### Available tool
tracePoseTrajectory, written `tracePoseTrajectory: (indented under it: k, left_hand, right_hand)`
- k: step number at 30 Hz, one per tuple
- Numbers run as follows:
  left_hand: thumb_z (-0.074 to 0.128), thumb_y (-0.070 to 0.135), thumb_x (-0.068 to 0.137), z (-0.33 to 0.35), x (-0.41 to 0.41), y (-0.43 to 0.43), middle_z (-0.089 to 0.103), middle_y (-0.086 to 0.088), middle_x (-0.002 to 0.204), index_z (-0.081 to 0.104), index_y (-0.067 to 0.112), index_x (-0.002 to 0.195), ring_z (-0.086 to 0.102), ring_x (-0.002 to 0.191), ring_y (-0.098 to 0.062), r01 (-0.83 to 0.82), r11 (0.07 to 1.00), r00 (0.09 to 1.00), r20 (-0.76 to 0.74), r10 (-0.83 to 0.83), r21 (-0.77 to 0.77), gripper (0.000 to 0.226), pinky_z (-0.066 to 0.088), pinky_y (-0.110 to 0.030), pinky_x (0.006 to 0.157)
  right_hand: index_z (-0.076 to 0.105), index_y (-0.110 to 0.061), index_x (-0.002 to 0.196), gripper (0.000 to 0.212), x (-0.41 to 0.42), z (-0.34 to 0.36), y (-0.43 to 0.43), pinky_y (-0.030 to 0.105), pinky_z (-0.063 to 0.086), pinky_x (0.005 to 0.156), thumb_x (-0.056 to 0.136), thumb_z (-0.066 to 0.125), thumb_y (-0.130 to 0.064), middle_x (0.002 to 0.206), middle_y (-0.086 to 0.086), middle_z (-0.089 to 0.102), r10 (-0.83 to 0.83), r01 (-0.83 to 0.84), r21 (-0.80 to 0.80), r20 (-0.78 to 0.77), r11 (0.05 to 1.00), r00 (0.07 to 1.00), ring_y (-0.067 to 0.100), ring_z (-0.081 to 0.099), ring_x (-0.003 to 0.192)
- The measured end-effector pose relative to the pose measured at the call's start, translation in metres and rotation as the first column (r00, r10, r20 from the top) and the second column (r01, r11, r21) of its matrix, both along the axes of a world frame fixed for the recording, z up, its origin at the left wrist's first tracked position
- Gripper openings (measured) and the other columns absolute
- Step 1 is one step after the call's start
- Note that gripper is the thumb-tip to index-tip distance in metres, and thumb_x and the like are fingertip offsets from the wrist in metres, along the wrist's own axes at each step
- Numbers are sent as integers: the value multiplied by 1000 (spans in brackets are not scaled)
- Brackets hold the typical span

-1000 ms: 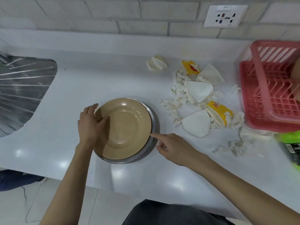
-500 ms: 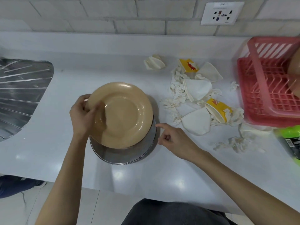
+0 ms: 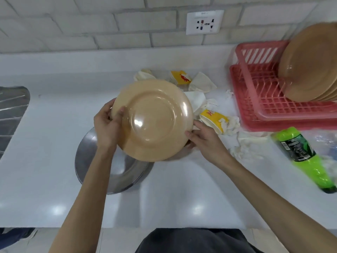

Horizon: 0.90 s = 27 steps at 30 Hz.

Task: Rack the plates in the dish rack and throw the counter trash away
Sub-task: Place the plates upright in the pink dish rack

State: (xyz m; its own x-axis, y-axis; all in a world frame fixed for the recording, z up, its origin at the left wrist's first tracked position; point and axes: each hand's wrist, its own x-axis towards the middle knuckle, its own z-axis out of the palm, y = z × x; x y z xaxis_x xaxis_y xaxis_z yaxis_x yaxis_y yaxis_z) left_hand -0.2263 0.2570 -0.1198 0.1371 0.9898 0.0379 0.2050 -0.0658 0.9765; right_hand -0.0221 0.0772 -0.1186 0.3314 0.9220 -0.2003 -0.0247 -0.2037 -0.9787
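Note:
A tan plate (image 3: 152, 119) is lifted off the counter and tilted toward me. My left hand (image 3: 107, 123) grips its left rim, thumb across the face. My right hand (image 3: 202, 136) holds its lower right edge, fingers curled behind the rim. Below it lie steel plates (image 3: 109, 172) stacked on the white counter. At the right stands a pink dish rack (image 3: 259, 99) with several tan plates (image 3: 310, 64) upright in it. Counter trash lies behind the lifted plate: crumpled white papers (image 3: 200, 84) and yellow paper cups (image 3: 213, 118).
A green plastic bottle (image 3: 302, 157) lies on its side at the right, beside clear plastic wrap (image 3: 326, 141). A steel sink drainboard (image 3: 11, 114) is at the far left. A wall socket (image 3: 205, 21) sits on the tiled wall. The counter's front edge (image 3: 127, 226) runs near my body.
The tan plate has risen off the steel stack and moved right. My right hand left the steel plate's rim and took the tan plate's edge. The view shifted right.

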Motion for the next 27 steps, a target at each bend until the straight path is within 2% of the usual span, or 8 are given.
tracePoseTrajectory:
  k: [3, 6, 10, 14, 17, 20, 23, 27]
  left_hand:
    - [66, 13, 92, 2, 37, -14, 66, 10, 73, 68, 22, 119, 62, 69, -6, 38, 999, 998, 54, -36, -36, 28, 54, -21, 73]
    - [65, 13, 93, 5, 71, -30, 71, 7, 78, 67, 18, 123, 65, 71, -9, 105, 993, 991, 86, -99, -61, 31, 54, -25, 74]
    - [67, 14, 91, 6, 114, -51, 71, -1, 80, 67, 18, 123, 65, 73, -15, 159, 983, 982, 120, -147, -89, 31, 54, -34, 76]
    - [65, 12, 91, 6, 152, -72, 74, -2, 82, 68, 18, 122, 66, 76, -18, 226, 968, 969, 128, -211, -111, 32, 54, -38, 80]
    - [61, 11, 93, 6, 178, -88, 76, -3, 85, 70, 24, 120, 69, 81, -19, 312, 942, 945, 146, -294, -121, 31, 55, -39, 84]
    - [60, 10, 96, 6, 204, -101, 74, 2, 78, 65, 20, 128, 69, 76, -17, 427, 899, 903, 103, -417, -102, 35, 59, -37, 71]
    - [61, 10, 96, 5, 229, -113, 73, 8, 79, 61, 25, 132, 70, 81, -18, 504, 861, 863, 11, -505, -71, 39, 59, -34, 66]
    - [62, 13, 96, 6, 261, -130, 74, 16, 91, 62, 18, 133, 68, 89, 6, 546, 836, 831, -160, -533, 51, 38, 54, -21, 85]
  right_hand:
    - [54, -12, 128, 33, 28, 8, -14, 37, 57, 67, 98, 50, -1, 87, 17, 72, -75, 74, 16, 24, 997, 997, 28, 70, 77]
    - [50, -12, 135, 42, 55, 20, -32, 31, 57, 68, 95, 52, 4, 92, 19, 72, -154, 154, 39, 8, 987, 988, 29, 72, 83]
    - [46, -13, 138, 52, 86, 33, -55, 34, 58, 80, 92, 52, 10, 102, 3, 73, -247, 247, 67, -14, 967, 969, 20, 70, 96]
    - [47, -21, 136, 55, 117, 46, -77, 46, 54, 89, 88, 56, 6, 121, 6, 64, -325, 318, 83, 85, 944, 942, 24, 62, 112]
    - [46, -28, 138, 61, 146, 62, -91, 43, 50, 95, 82, 58, -5, 129, -1, 60, -367, 347, 129, 194, 929, 910, 18, 57, 120]
    - [41, -27, 143, 61, 178, 82, -101, 43, 40, 109, 86, 55, -8, 135, -11, 55, -396, 356, 175, 372, 918, 839, 10, 50, 127]
    - [41, -26, 139, 52, 208, 99, -110, 42, 43, 104, 90, 48, -10, 123, -10, 59, -414, 369, 190, 477, 910, 776, 10, 55, 116]
    - [40, -17, 135, 43, 240, 119, -122, 22, 45, 78, 94, 44, -7, 97, -13, 60, -407, 372, 192, 619, 908, 672, -4, 56, 84]
